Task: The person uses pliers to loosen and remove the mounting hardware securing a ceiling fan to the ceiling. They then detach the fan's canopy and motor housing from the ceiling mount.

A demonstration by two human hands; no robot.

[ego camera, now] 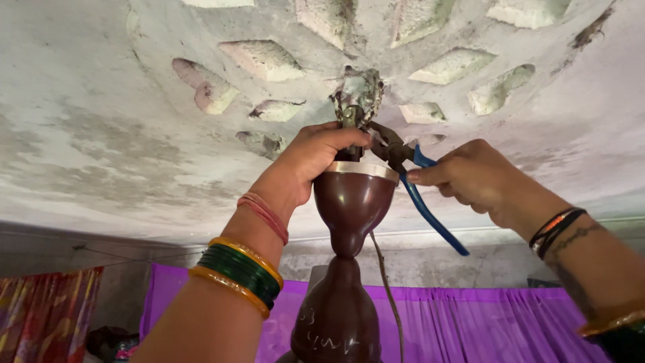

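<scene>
I look up at a ceiling. A dark brown ceiling-fan canopy cup [354, 202] with a pale rim hangs on a rod from a rusty hook [358, 97] in the ceiling. Below it sits the brown fan body [338, 316]. My left hand [316, 156] grips the top of the rod just under the hook, above the cup's rim. My right hand [474, 178] holds blue-handled pliers [420, 195], whose jaws reach to the rod next to my left fingers. Green and gold bangles ring my left wrist; black and orange bands ring my right.
The plaster ceiling [121, 128] is stained, with raised petal shapes around the hook. A thin wire [388, 289] hangs beside the fan body. Purple cloth [484, 323] covers the wall below; a red patterned curtain [40, 309] hangs at the left.
</scene>
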